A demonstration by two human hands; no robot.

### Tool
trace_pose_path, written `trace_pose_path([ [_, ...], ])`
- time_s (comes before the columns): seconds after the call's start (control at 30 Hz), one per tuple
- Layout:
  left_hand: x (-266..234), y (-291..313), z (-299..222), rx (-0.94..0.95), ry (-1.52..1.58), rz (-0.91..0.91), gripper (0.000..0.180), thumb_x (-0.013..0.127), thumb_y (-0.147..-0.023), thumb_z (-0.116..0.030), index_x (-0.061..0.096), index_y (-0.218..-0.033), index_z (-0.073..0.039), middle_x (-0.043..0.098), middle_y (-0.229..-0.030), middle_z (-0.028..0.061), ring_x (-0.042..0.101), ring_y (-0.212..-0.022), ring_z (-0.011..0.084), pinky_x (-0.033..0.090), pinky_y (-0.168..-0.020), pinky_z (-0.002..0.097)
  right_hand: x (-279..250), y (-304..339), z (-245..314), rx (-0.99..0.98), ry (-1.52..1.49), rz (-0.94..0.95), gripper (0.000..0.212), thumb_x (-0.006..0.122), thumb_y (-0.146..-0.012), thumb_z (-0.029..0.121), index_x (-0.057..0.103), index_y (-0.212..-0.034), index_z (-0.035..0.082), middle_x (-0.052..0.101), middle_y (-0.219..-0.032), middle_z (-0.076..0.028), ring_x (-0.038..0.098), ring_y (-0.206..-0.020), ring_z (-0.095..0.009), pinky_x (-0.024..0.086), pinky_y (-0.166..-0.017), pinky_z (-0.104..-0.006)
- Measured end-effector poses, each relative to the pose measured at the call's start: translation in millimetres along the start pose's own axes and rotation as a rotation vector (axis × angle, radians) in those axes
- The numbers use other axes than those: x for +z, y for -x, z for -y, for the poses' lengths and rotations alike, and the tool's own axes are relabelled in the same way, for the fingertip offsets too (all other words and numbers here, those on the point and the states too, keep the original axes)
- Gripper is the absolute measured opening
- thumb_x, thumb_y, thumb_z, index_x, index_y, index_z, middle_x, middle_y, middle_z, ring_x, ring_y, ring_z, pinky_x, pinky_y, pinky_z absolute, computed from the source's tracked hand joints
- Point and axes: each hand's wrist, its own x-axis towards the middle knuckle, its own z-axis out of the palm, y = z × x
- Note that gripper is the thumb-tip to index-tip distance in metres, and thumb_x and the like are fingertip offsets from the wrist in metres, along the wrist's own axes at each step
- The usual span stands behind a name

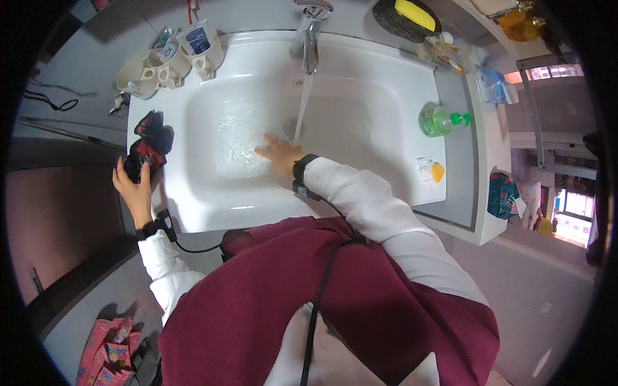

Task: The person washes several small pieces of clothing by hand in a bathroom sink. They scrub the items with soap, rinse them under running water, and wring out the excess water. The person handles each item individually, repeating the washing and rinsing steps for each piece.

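My left hand (132,188) is at the left rim of the white sink (174,199). Its thumb and fingers close on the near end of a dark bundle (149,152), black with red patches, which looks like crumpled cloth. A second black clump (149,123) lies against its far end. Down in the basin, my right hand (280,154) is spread with nothing in it, beside the stream of water (304,106) running from the chrome faucet (310,45). Water ripples to the left of its fingertips. Black bands circle both wrists.
Cups (168,64) with tubes and brushes stand on the far left corner. Along the right rim are a green pump bottle (438,121) and an orange-yellow piece (438,172) on a white wrapper. A yellow soap bar (415,14) sits in a dark dish behind the sink.
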Motion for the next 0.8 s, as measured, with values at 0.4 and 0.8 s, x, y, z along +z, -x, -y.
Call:
trace_pose_path([
  [0.4,-7,-12,-117,0.100,0.452,0.075,0.024,0.063,-0.074,-0.006,0.054,-0.095,-0.001,0.052,-0.094,0.0081,0.053,-0.086,0.0187,0.042,-0.077,0.0274,-20,12,-113,0.463,-0.169,0.222,0.048,0.056,-0.074,0.034,0.051,-0.114,0.008,0.051,-0.117,-0.018,0.050,-0.105,-0.033,0.043,-0.085,-0.0443],
  [0.8,144,59,-221,0.421,0.498,1.253,0.044,0.044,-0.088,-0.038,0.045,-0.114,-0.003,0.055,-0.100,0.0156,0.055,-0.089,0.0235,0.045,-0.075,0.0333,-5,15,-101,-0.199,-0.874,0.015,0.045,0.061,-0.071,0.021,0.048,-0.111,0.006,0.057,-0.097,-0.016,0.059,-0.074,-0.027,0.052,-0.059,-0.0374],
])
